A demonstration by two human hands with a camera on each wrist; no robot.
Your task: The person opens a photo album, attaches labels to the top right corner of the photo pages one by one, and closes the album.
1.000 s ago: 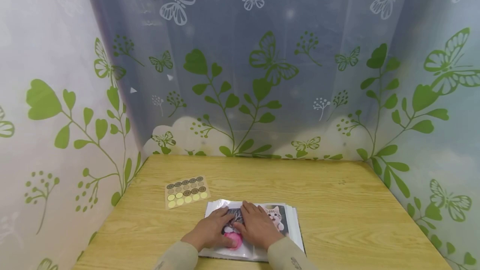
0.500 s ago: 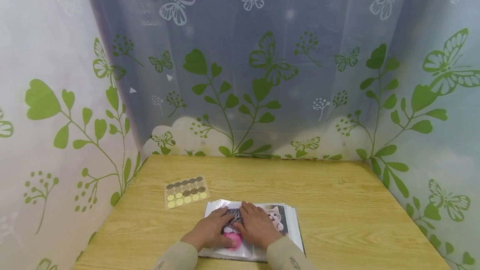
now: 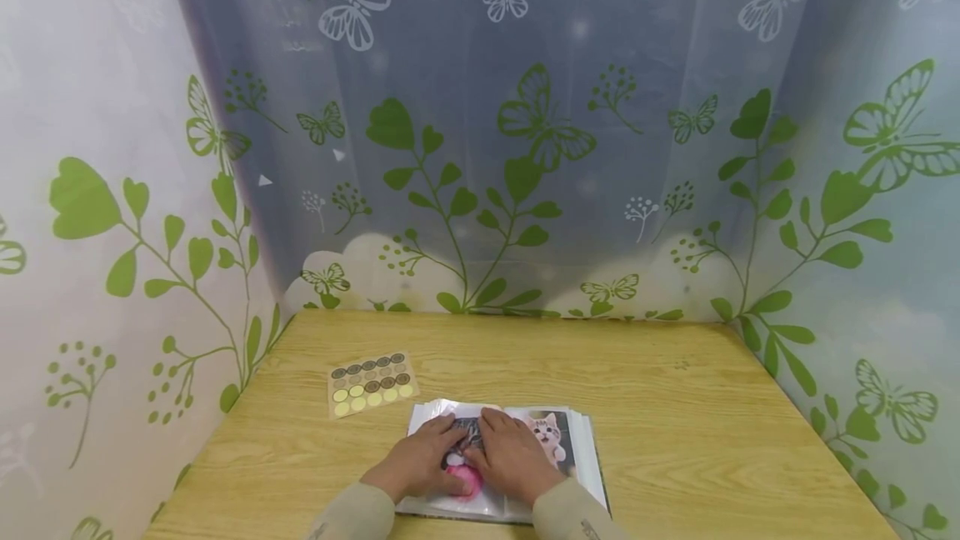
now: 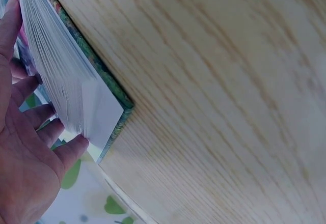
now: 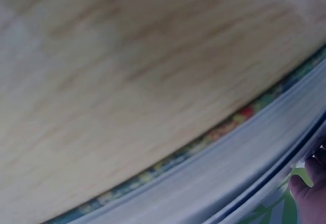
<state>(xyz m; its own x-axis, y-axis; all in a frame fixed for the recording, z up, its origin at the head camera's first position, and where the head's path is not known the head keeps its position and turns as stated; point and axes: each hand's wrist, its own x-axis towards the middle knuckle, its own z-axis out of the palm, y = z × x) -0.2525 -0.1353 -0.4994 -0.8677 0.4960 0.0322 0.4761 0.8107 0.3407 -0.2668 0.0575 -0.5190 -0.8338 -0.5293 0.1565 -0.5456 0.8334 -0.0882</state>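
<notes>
A thick photo album (image 3: 592, 457) lies open near the front of the table, its pages in glossy clear sleeves. The left page shows a dark striped cat with a pink ball (image 3: 467, 483); a pale kitten photo (image 3: 549, 433) is on the right page. My left hand (image 3: 420, 461) rests on the left page, fingers pointing forward and slightly spread. Close beside it, my right hand (image 3: 517, 457) lies flat along the album's middle, covering part of both pages. In the left wrist view, the left fingers (image 4: 41, 113) extend over the fanned page edges (image 4: 61, 76) and patterned cover (image 4: 104, 74).
A sheet of round stickers (image 3: 372, 384), brown and yellow, lies behind the album to the left. The wood-grain table (image 3: 675, 407) ends at a butterfly-and-leaf patterned curtain (image 3: 480, 190), which also encloses both sides.
Right hand has shifted very slightly, its fingertips drawn a little back, with a bit more of the kitten photo showing. The left hand stays in place on the album.
</notes>
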